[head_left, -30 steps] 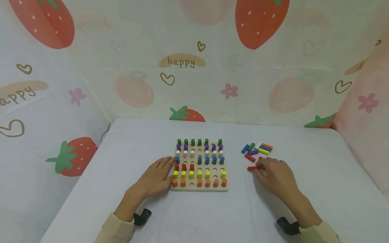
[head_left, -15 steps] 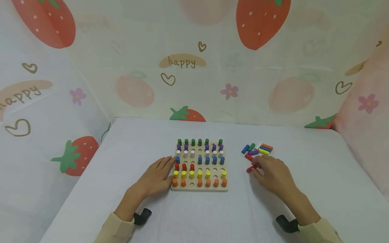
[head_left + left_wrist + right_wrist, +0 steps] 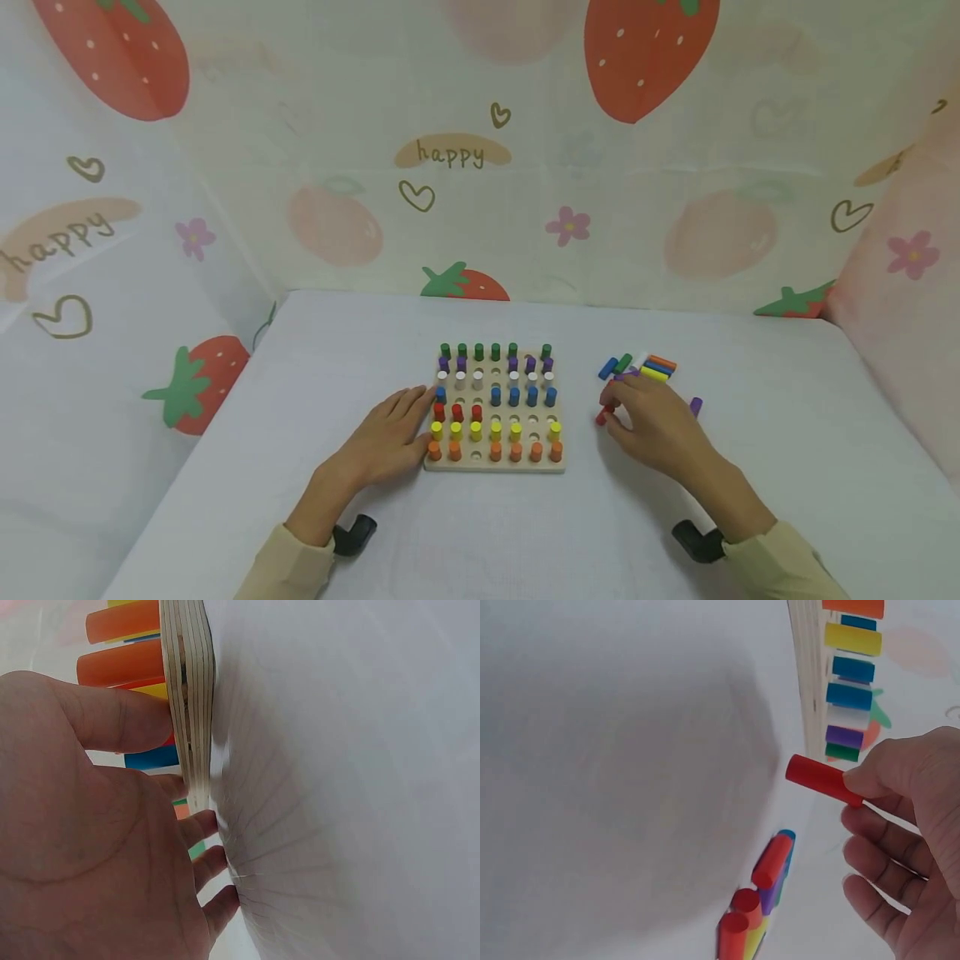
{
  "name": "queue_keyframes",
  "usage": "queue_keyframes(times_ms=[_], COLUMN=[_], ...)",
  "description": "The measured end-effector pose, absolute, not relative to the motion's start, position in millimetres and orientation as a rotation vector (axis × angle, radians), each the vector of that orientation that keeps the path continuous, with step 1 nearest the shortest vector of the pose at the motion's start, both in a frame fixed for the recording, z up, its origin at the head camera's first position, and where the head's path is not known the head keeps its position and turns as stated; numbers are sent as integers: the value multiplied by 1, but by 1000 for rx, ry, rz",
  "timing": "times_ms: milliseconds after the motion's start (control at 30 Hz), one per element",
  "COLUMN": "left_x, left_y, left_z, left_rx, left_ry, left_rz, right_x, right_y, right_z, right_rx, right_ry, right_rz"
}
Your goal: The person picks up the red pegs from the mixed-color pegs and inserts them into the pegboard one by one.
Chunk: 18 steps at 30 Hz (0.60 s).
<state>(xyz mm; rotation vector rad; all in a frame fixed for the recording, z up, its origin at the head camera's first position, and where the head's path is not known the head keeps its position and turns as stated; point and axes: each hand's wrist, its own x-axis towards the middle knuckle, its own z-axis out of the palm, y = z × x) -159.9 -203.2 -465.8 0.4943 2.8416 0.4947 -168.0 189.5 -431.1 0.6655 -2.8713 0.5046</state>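
One red peg [image 3: 817, 778] is pinched between thumb and fingers of the right hand [image 3: 660, 419], the grip only as wide as the peg, right of centre in the head view, near loose pegs [image 3: 654, 375] on the bench [image 3: 525, 542]. The left hand [image 3: 386, 435], fingers extended and grip loose, touches the left edge of a pegboard [image 3: 495, 468] holding upright pegs [image 3: 496, 397], lower centre.

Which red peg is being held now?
The red peg pinched in the grip of the right hand; other red pegs stand in the pegboard or lie loose on the table.
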Motion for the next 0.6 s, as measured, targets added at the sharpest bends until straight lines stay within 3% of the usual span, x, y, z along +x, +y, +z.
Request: queue_keyframes(times_ms=[600], left_x=[-156], left_y=[-201], left_z=[-458], left_rx=[489], left_ry=[2841], left_rz=[510], right_x=[-175], right_y=[167], right_z=[-425], right_rx=[750], right_ry=[-2855], right_rz=[493])
